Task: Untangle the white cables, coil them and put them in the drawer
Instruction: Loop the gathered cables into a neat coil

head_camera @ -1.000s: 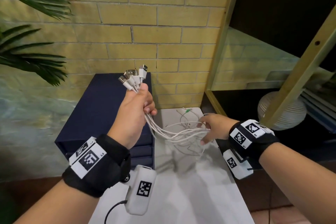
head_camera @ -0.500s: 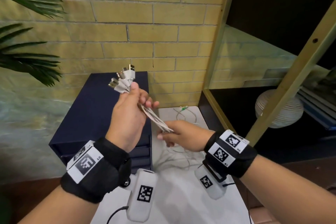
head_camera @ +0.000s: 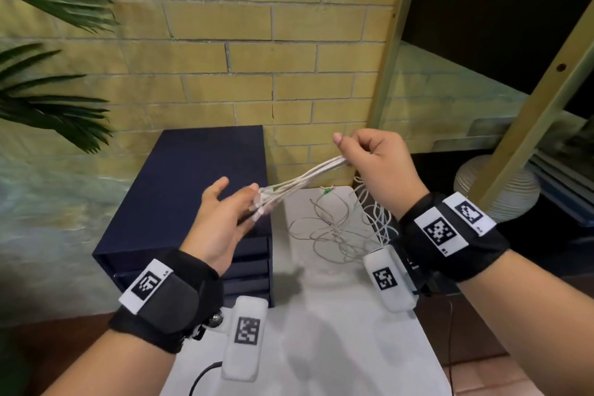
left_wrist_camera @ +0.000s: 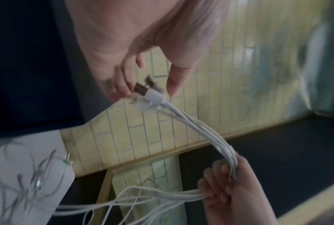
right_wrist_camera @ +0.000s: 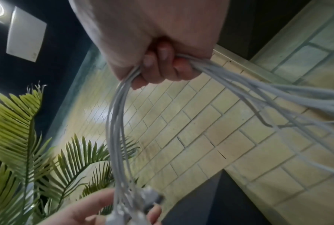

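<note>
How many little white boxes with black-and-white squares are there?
2. One white box hangs under the left wrist, the other box under the right wrist, below the right hand gripping the white cables. None looks hidden.

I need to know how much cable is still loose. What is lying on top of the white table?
On the white table lies a loose tangle of thin cables, one green-tipped. Its right part is covered by the right hand and wrist.

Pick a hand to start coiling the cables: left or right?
Probably left. The right hand grips the white cable bundle, anchoring it; the left hand is open at the USB plug ends, free to wrap.
</note>
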